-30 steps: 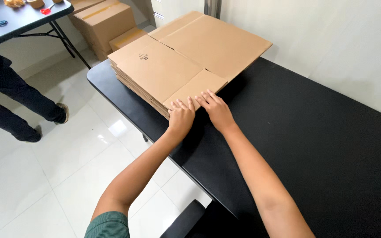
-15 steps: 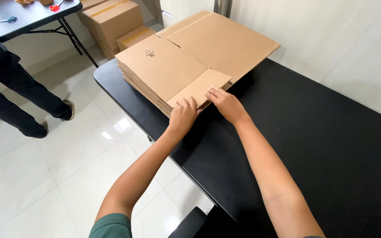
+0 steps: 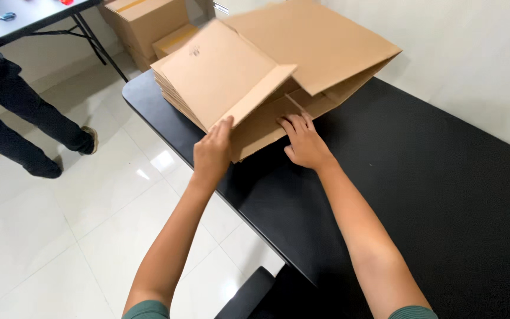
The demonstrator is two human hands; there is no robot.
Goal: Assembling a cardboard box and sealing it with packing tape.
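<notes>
Cardboard box flap lifted by left hand, right hand flat.

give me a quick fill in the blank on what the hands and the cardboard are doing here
1. The left hand lifts a flap of the flattened ____ box.
2. The right hand presses flat on the box's ____ panel.
3. The boxes lie on a ____ table.
4. Another person's legs stand on the white ____ floor.

Missing words: cardboard; lower; black; tiled
</notes>
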